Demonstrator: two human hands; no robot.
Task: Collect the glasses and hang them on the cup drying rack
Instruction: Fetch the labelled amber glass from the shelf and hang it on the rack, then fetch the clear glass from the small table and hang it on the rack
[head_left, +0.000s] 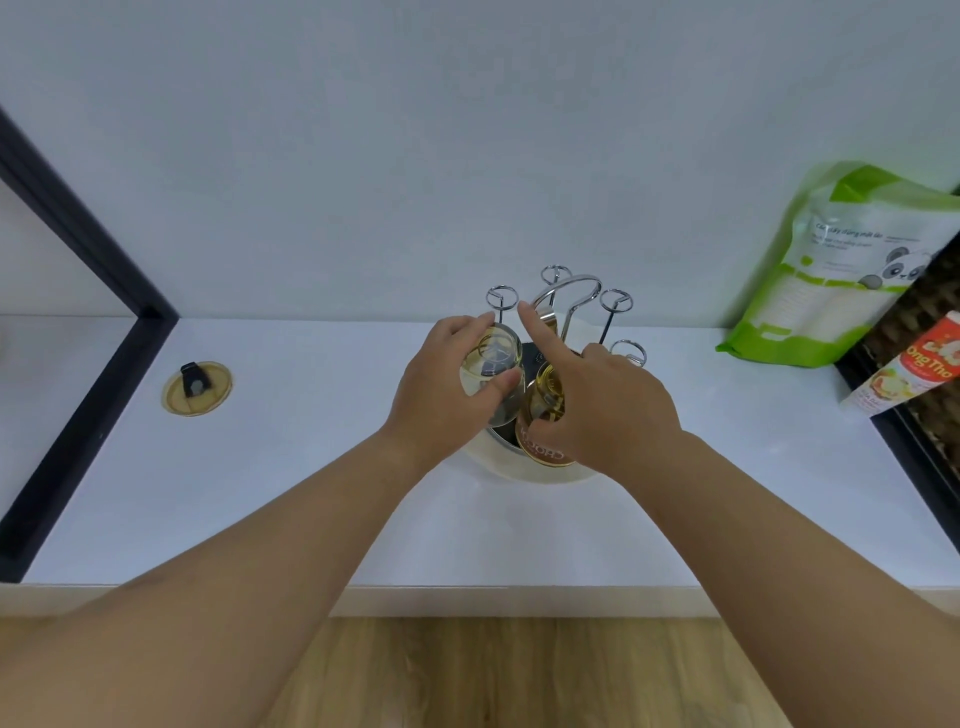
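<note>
A chrome cup drying rack (566, 296) with looped prongs and a cream round base (485, 457) stands mid-counter near the wall. My left hand (441, 395) grips a clear glass (493, 364), bottom up, tilted at the rack's left side. My right hand (608, 410) holds a glass with a brown printed band (545, 447), upside down over the base's front; its index finger points up toward the rack's handle. Several prongs at the back and right stand bare.
An amber round lid with a black tab (196, 387) lies on the white counter (311, 493) to the left. A green-and-white pouch (841, 270) leans on the wall at right, beside an orange tube (904, 374). A black frame (78, 364) borders the left.
</note>
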